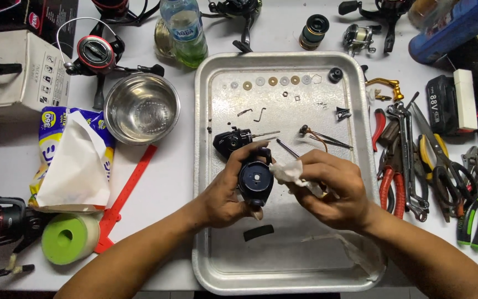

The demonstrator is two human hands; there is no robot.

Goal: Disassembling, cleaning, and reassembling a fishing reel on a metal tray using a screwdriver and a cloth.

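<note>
A: What've I got on the head cam rn?

B: My left hand [225, 191] is wrapped round a dark round reel housing [255, 180], fingers clenched on its side, held just above the metal tray [211, 260]. Right hand [333, 191] is pinching a crumpled white tissue [290, 171] against the housing's right edge.

A: And in the tray?

B: Another black reel part [232, 141] w/ a thin shaft sticking out right, just behind the housing. A row of small washers [272, 81] along the far side, a black knob [335, 74] at the row's right end. A small black strip [258, 232] lies near the front, below my hands.

A: Rest of the bench?

B: Left of the tray: steel bowl [141, 109], red-spooled spinning reel [95, 55], tissue pack [73, 160], green foam roll [70, 238], red strip [125, 194]. Behind: plastic bottle [183, 30] w/ greenish liquid. Right of the tray: pile of pliers and wrenches [410, 166], gold handle [385, 84], black battery pack [443, 105].
</note>
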